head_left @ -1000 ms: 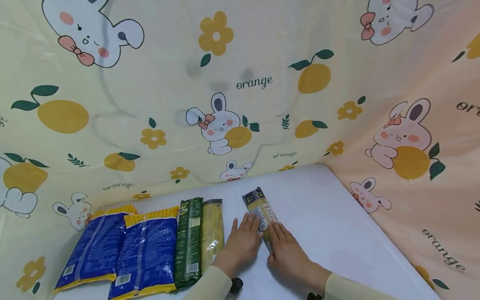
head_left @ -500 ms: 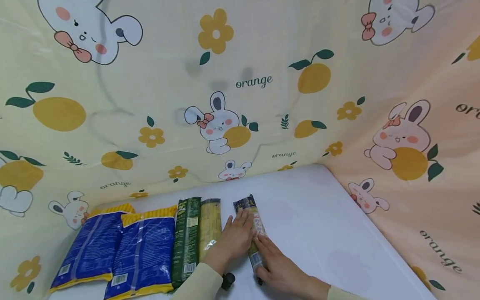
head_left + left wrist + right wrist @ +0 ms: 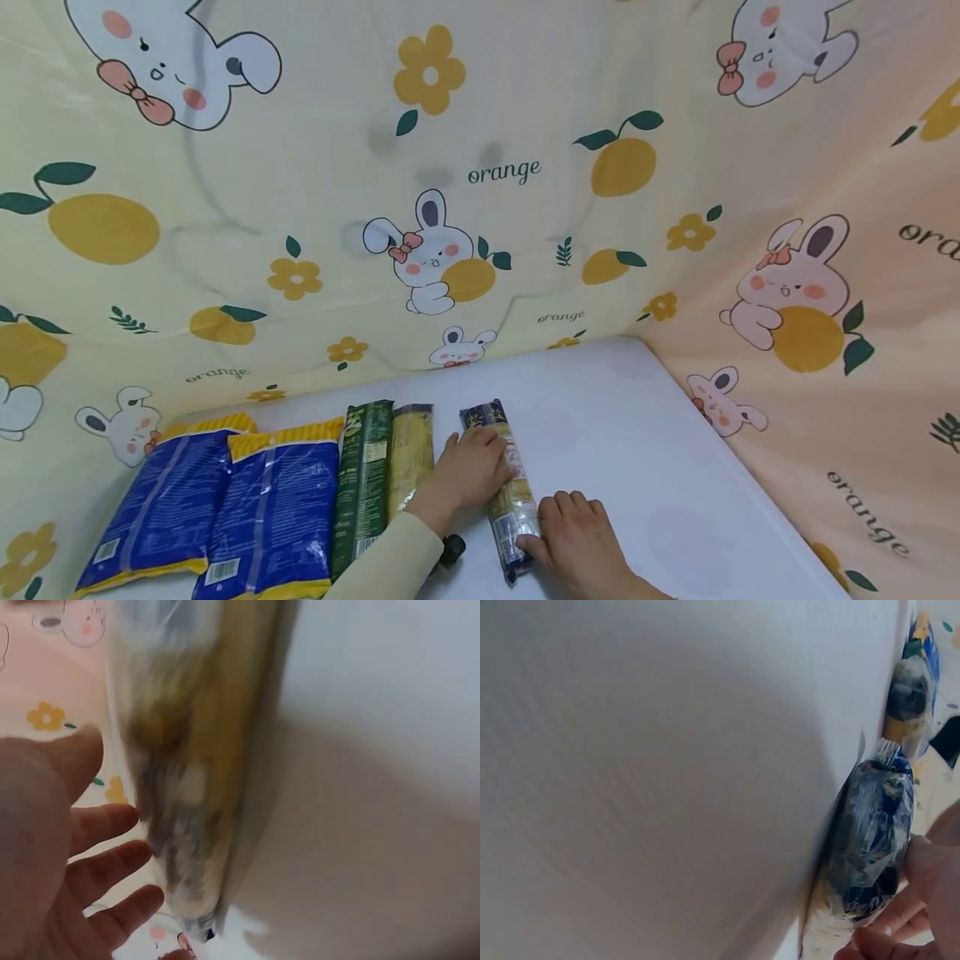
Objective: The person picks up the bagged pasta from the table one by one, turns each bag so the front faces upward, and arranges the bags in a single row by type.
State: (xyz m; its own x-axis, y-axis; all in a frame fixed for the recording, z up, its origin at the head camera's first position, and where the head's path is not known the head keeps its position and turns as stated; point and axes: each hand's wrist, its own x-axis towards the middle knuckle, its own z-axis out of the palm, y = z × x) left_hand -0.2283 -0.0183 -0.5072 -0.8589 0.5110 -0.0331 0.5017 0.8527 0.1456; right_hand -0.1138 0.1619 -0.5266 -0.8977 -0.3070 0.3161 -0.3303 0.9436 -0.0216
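Note:
A long pack of dry spaghetti [image 3: 517,504], clear with dark blue ends, lies slightly slanted on the white table in the head view. My left hand [image 3: 474,465] rests over its upper part; in the left wrist view this hand's fingers [image 3: 112,874] are spread along the pack's side. My right hand [image 3: 581,533] is at the lower right edge, its fingers bent and its thumb touching the pack. The right wrist view shows the pack's dark end [image 3: 874,825] beside that thumb. The fingertips' contact under the edge is partly hidden.
Left of my hands lie another yellow spaghetti pack [image 3: 411,450], a green pack [image 3: 363,483] and two blue bags with yellow ends, one bag [image 3: 277,508] overlapping the other bag [image 3: 161,508]. Printed cloth [image 3: 337,167] walls the white table [image 3: 637,433] at back and right.
The spaghetti pack has moved left and toward me, and now lies straighter, nearer the row. My right hand has slid down to its lower right edge, fingers more bent. My left hand stays over it.

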